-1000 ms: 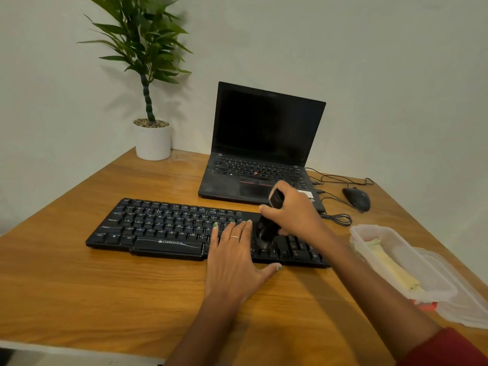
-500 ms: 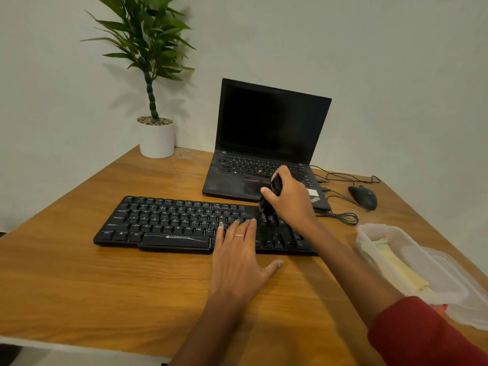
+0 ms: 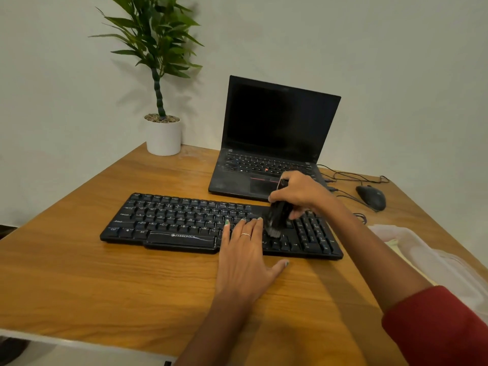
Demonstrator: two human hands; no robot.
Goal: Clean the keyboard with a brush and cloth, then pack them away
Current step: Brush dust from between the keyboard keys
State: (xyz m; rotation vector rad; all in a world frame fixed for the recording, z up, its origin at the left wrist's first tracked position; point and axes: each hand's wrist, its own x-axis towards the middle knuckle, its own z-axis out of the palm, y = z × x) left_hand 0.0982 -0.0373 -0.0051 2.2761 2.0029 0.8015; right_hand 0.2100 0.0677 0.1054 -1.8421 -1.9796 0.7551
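Right hand [image 3: 301, 192] grips brush [image 3: 276, 219] on keyboard [image 3: 184, 220]; container [image 3: 422, 257] blurred.

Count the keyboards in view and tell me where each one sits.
2: the black keyboard lies on the table under both hands; the laptop behind it has a built-in one.

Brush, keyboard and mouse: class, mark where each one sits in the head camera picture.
brush [image 3: 274, 220], head view, on its dark body just above the bristles.
keyboard [image 3: 174, 217], head view, on the letter keys left of the hands.
mouse [image 3: 371, 198], head view, on its rounded top.
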